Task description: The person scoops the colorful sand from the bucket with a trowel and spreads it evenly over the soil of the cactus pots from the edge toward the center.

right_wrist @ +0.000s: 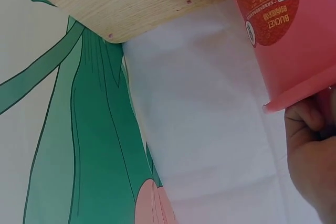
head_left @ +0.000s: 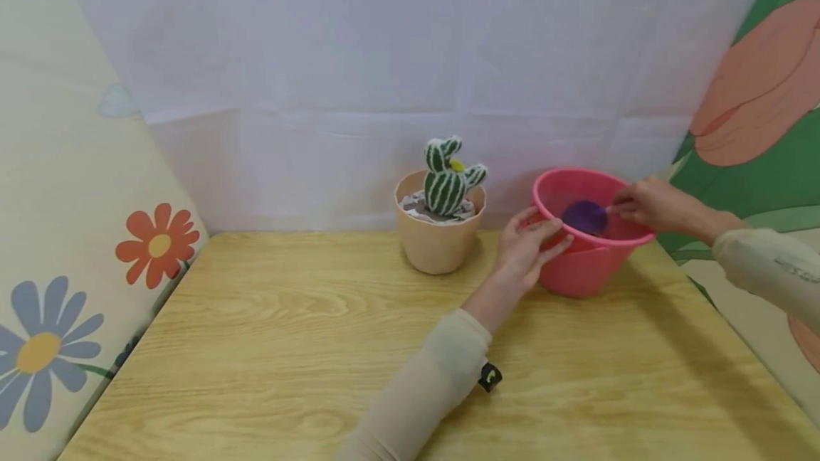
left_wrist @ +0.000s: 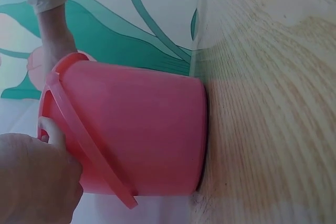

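A pink bucket (head_left: 573,272) stands upright at the table's back right, its carrying handle hanging down the side in the left wrist view. My left hand (head_left: 522,246) grips the bucket's near left rim. Over the opposite rim, my right hand (head_left: 655,205) reaches in with curled fingers. It pinches the pale end of a purple, round-headed tool (head_left: 584,218) inside the bucket; its exact kind is unclear. In the right wrist view the curled fingers (right_wrist: 304,116) sit just by the rim, and most of the tool is hidden.
Left of the bucket is a peach pot (head_left: 438,247) with a knitted cactus (head_left: 445,191). The wood-grain table (head_left: 288,347) ends at a white cloth backdrop (head_left: 333,91). Flower-printed panels flank both sides. A small black tag (head_left: 490,377) shows beside the left sleeve.
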`<state>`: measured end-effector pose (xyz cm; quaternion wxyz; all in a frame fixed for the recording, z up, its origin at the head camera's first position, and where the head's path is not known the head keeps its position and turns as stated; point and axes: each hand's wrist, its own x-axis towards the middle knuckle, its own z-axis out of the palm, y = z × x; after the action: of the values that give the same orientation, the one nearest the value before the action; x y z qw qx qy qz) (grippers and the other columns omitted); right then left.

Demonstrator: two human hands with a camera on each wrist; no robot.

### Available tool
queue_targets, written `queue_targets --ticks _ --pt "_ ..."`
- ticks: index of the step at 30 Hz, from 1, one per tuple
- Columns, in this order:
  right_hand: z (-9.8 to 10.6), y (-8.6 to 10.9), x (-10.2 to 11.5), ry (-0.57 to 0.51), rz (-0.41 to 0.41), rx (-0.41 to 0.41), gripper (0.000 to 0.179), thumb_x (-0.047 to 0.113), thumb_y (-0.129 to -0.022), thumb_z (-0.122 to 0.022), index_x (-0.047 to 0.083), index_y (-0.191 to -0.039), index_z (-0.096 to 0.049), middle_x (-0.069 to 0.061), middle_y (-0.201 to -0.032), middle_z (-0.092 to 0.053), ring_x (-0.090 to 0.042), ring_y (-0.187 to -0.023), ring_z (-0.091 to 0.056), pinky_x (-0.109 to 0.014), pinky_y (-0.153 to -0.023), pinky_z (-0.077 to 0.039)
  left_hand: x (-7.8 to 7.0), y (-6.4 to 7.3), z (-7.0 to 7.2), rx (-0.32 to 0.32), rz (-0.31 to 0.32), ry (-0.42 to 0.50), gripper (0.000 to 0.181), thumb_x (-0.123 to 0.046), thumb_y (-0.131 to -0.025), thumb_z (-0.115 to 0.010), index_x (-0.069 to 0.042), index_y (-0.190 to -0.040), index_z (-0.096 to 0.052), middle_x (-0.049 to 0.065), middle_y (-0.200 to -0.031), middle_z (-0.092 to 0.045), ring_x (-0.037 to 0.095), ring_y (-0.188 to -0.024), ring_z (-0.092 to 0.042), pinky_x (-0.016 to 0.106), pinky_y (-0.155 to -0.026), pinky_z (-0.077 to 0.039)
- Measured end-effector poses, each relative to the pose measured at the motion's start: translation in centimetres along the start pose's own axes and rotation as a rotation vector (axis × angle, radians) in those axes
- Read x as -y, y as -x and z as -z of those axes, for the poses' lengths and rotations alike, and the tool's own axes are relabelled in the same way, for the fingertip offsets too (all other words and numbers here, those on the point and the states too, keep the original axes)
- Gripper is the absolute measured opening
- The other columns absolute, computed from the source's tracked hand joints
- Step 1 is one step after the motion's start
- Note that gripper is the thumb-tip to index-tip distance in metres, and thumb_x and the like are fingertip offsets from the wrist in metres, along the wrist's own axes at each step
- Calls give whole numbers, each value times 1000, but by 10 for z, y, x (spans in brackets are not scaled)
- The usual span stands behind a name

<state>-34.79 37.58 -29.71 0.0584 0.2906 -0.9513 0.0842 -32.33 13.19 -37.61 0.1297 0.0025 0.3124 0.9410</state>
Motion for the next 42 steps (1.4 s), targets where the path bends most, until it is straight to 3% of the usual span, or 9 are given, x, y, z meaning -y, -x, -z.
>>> queue_targets --ticks 12,27,42 --pt "-1 -3 0 -58 -39 32 8 -6 -88 -73 -6 -95 -77 -12 -85 -74 -14 -67 -68 -26 -54 -56 0 -1 -1 -14 6 0 46 13 -86 -72 -2 -128 -59 23 -113 -65 26 -90 -69 46 -81 -61" --pt "1 -7 -1 -177 -184 116 15 7 -95 -71 -5 -100 -77 -11 -84 -74 -17 -64 -67 -27 -53 -54 1 1 -4 -48 -32 -7 39 15 -85 -72 -3 -118 -62 15 -96 -64 24 -82 -69 46 -77 -62" --pt "1 -10 -1 -292 -304 172 19 12 -97 -68 -3 -101 -78 -8 -79 -74 -20 -55 -62 -28 -48 -51 2 0 -5 -64 -39 -3 40 15 -84 -73 -1 -120 -62 16 -97 -63 25 -82 -69 45 -77 -62"
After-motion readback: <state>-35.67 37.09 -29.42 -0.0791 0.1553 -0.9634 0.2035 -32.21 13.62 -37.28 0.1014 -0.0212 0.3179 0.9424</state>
